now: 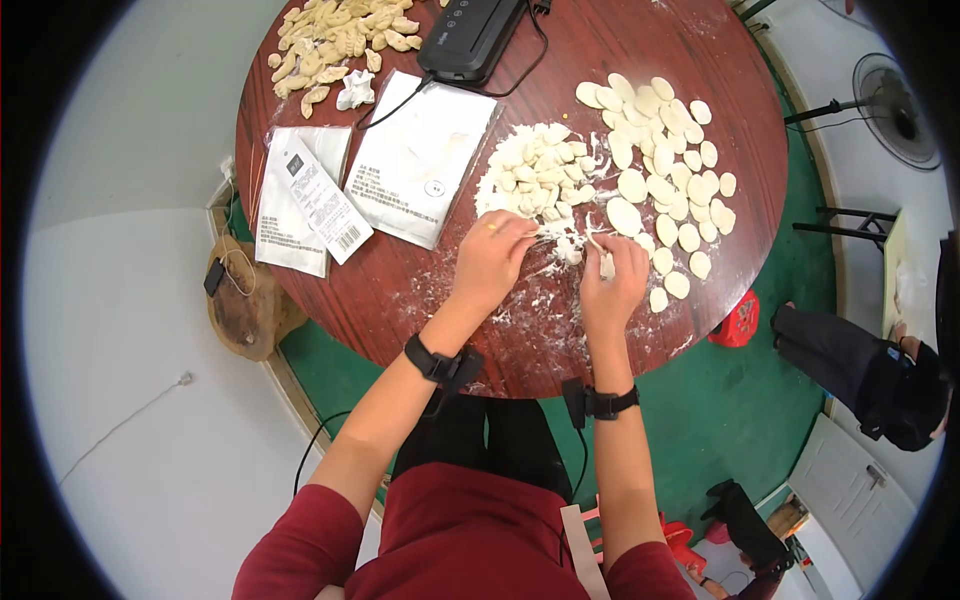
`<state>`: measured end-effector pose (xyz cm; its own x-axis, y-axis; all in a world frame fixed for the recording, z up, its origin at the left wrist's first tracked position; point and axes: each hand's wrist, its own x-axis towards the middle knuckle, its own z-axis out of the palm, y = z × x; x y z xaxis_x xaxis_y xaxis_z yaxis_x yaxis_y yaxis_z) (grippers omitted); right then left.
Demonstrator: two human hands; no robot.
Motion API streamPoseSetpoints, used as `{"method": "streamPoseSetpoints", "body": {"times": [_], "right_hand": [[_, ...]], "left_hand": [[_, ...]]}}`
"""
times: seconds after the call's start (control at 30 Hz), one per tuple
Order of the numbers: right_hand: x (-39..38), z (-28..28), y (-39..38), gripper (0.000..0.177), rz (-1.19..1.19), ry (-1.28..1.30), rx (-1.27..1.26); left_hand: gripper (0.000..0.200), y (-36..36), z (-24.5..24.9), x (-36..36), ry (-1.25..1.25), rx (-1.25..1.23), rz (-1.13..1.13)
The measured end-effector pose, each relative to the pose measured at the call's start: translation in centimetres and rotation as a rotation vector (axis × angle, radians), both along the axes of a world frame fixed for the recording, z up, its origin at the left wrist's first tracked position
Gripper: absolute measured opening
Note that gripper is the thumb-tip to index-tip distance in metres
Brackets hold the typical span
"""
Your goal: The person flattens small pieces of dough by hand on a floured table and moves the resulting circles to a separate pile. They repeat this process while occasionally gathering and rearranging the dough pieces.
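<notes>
My left hand (493, 258) is at the near edge of a floury heap of small dough pieces (545, 178). Its thumb and fingertips are pinched together; what lies between them, if anything, is too small to make out. To the right, my right hand (614, 280) has its fingers curled around a pale piece of dough (607, 266), partly hidden by them. Loose white flour (568, 246) lies between the two hands. Many flat round dough wrappers (688, 237) are spread beyond my right hand, some overlapping.
Filled dumplings (340, 38) are piled at the far left of the round wooden table (420, 305). Near them are a black appliance (468, 42) with a cord, silver packets (418, 160) and a labelled strip (328, 200). Other people (860, 375) are at the right, beside a fan (893, 110).
</notes>
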<state>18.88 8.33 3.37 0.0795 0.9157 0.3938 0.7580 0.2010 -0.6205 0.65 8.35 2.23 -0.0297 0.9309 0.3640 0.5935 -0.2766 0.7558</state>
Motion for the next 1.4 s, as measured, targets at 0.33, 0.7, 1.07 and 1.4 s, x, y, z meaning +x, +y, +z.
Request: {"method": "streamPoseSetpoints", "body": {"times": [0.33,0.7,1.07,1.4], "right_hand": [[-1.1,-3.6,-1.5,0.019,0.395,-0.212,-0.089],[2.5,-1.5,-9.4,0.022,0.64,-0.189,-0.279],[-3.9,-3.9,-3.4,0.069,0.485,-0.057,-0.072],[-4.5,-6.6,-5.1,0.07,0.669,-0.33,-0.097]], "left_hand": [[0.014,-4.2,-2.9,-2.4,0.332,-0.061,-0.316],[0.013,-10.0,-1.7,-6.6,0.226,-0.115,-0.357],[0.056,-3.5,-5.7,-0.3,0.53,-0.096,0.144],[0.056,-3.8,-7.3,-0.3,0.655,-0.041,0.189]]}}
